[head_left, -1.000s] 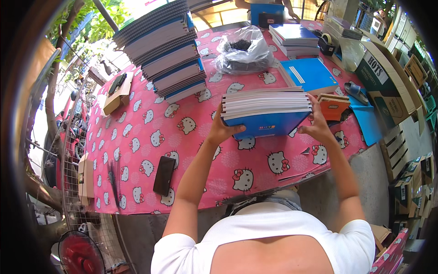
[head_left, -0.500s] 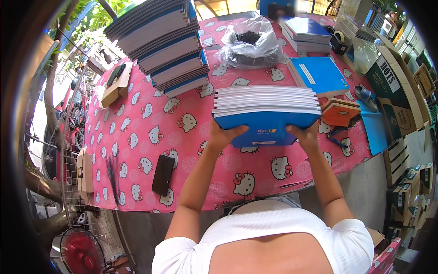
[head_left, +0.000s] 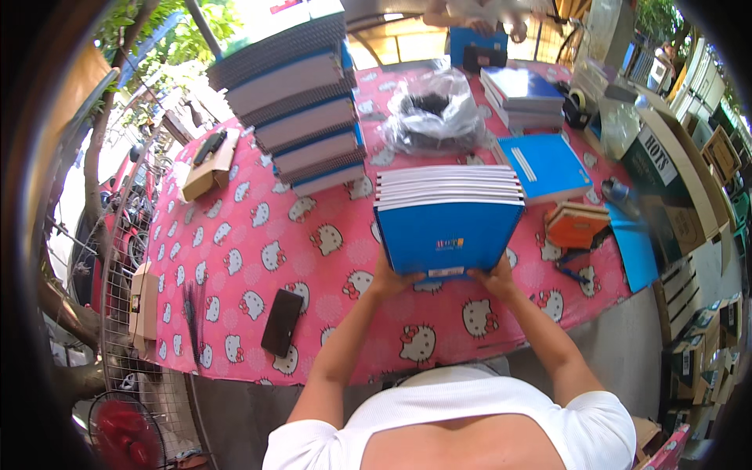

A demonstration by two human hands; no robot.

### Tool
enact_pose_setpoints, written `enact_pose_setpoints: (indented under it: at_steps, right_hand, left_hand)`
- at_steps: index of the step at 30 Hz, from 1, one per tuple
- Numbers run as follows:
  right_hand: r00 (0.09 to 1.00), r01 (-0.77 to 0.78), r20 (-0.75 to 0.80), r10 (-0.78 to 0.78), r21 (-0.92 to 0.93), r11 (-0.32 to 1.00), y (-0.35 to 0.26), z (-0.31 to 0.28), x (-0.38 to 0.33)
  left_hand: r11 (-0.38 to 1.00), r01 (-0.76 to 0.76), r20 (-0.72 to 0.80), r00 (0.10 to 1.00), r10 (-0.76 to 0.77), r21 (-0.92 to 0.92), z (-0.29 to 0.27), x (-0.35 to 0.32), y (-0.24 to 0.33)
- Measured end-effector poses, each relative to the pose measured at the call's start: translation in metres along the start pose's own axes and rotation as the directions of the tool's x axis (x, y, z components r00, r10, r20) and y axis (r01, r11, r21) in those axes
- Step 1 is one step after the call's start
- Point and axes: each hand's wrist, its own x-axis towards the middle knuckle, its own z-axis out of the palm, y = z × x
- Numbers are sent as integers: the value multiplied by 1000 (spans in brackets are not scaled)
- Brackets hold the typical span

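A thick bundle of blue-covered notebooks (head_left: 450,235) is upright at the middle of the table, its blue cover facing me and its white page edges on top. At its lower left corner, my left hand (head_left: 394,280) is closed around the bundle, thumb on the cover. My right hand (head_left: 493,278) grips the lower right corner the same way. Fingers behind the bundle are hidden. A tall stack of spiral notebooks (head_left: 301,117) rises at the far left of the bundle. Beyond the bundle's right side lies another blue notebook (head_left: 544,168).
On the pink table cover (head_left: 235,294) are a dark phone (head_left: 282,323), black wires (head_left: 193,329), a plastic bag with black coils (head_left: 435,117), an orange box (head_left: 576,227) and pliers (head_left: 572,269). Cardboard cartons (head_left: 681,180) stand right. Across the table, another person's hand (head_left: 482,27) touches a blue notebook.
Both hands have shifted down to the bundle's lower corners. The bundle now stands more upright, showing more of its blue cover. Across the table, another person has come into view.
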Motion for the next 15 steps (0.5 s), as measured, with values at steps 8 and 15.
enact_pose_setpoints:
  at_steps: [8,15]
  right_hand:
    - [904,412,162,-396,-82,908,-152,55,119]
    - [834,460,212,-509,242,855,-323,130,291]
  left_hand:
    - [997,-72,-397,916,54,-30,-122,37,148]
    - [977,-186,-546,811,213,104,-277,126,290]
